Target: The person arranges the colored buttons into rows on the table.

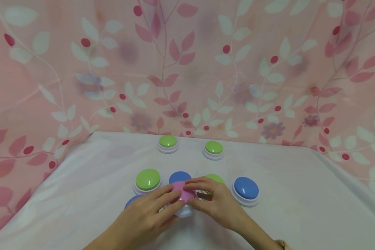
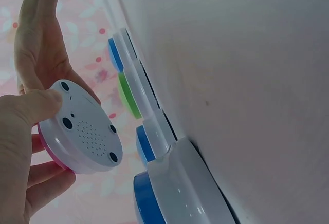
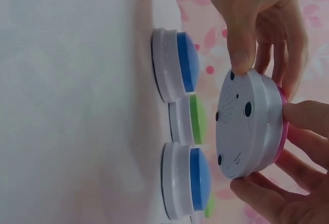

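Note:
A round push button with a pink dome [image 1: 186, 195] and a white base is held up above the table between both hands. My left hand [image 1: 147, 213] grips it from the left, thumb on the white underside [image 2: 90, 136] and fingers over the dome. From the right, my right hand [image 1: 220, 205] holds its edge, with thumb and fingertips around the rim in the right wrist view. Black round feet and a patch of small speaker holes show on the underside. Just behind it in the head view stands a blue button [image 1: 180, 176], partly covered.
On the white cloth [image 1: 300, 194] stand green buttons at left [image 1: 148, 180] and behind my right hand [image 1: 214, 178]. Blue buttons stand at right [image 1: 246, 188] and, partly hidden, beside my left hand [image 1: 132, 200]. Two more green buttons [image 1: 167, 141] are near the back edge, before a floral curtain [image 1: 190, 69].

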`<control>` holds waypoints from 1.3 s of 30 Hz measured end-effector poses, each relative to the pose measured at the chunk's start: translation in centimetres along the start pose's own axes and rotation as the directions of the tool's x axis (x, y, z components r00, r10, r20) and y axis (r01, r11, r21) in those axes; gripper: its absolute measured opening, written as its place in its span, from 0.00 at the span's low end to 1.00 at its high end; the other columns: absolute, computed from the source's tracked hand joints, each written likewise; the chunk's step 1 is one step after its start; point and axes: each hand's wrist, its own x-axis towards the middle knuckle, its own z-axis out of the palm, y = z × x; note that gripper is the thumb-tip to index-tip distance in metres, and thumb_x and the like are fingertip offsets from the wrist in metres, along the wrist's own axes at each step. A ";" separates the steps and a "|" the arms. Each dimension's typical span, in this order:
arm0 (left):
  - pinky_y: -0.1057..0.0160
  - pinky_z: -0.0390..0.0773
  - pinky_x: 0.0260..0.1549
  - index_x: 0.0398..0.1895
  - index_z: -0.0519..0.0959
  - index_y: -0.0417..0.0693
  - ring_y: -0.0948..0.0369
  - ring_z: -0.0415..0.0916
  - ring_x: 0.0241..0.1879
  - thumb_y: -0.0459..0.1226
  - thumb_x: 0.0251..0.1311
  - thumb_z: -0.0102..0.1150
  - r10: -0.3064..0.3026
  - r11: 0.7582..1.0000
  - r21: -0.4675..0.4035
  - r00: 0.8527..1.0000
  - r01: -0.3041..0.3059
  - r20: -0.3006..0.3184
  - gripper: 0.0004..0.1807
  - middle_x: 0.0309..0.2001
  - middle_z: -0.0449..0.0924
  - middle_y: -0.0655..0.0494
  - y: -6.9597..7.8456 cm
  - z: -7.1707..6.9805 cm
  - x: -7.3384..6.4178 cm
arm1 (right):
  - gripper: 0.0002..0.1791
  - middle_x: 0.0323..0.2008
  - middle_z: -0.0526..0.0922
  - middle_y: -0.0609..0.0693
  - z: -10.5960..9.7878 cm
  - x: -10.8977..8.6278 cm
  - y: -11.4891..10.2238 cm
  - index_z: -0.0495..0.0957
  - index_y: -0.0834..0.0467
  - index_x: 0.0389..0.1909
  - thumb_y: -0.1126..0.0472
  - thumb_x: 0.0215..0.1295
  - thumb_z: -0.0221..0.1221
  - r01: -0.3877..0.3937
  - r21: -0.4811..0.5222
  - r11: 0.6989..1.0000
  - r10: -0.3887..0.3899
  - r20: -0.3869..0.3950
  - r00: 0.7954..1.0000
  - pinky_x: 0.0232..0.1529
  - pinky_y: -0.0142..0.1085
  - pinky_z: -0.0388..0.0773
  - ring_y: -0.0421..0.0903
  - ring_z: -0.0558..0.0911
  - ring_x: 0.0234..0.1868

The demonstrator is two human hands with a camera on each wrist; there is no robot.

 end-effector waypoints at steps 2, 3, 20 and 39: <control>0.57 0.83 0.45 0.51 0.83 0.46 0.51 0.82 0.52 0.44 0.77 0.42 0.012 1.000 0.001 1.000 -0.012 -0.007 0.20 0.52 0.84 0.49 0.1 -0.2 0.0 | 0.18 0.56 0.81 0.49 -0.2 0.0 -0.1 0.83 0.53 0.54 0.57 0.63 0.66 -0.001 0.013 1.000 0.001 0.017 1.000 0.53 0.41 0.80 0.52 0.77 0.60; 0.57 0.84 0.44 0.51 0.83 0.46 0.51 0.82 0.52 0.44 0.77 0.42 0.020 1.000 0.003 1.000 -0.020 -0.015 0.19 0.51 0.84 0.49 0.1 -0.2 0.1 | 0.18 0.57 0.80 0.50 -0.3 0.0 -0.1 0.83 0.53 0.53 0.57 0.63 0.67 -0.005 0.019 1.000 0.005 0.023 1.000 0.53 0.41 0.80 0.52 0.77 0.61; 0.67 0.82 0.45 0.39 0.81 0.50 0.57 0.83 0.48 0.42 0.75 0.46 0.114 0.990 -0.081 0.994 -0.113 0.006 0.14 0.44 0.84 0.54 0.6 -0.2 -0.2 | 0.13 0.49 0.85 0.42 0.0 0.3 0.0 0.86 0.47 0.47 0.54 0.60 0.67 -0.141 0.006 0.990 0.136 0.216 0.967 0.62 0.53 0.73 0.44 0.81 0.55; 0.80 0.75 0.31 0.44 0.83 0.58 0.66 0.74 0.45 0.38 0.51 0.74 0.015 0.987 -0.156 0.941 0.040 0.338 0.16 0.42 0.79 0.64 0.7 0.0 -0.6 | 0.16 0.56 0.82 0.50 2.3 -0.1 1.8 0.86 0.55 0.47 0.63 0.56 0.70 0.004 -0.063 0.998 0.006 0.150 0.989 0.56 0.40 0.79 0.51 0.78 0.59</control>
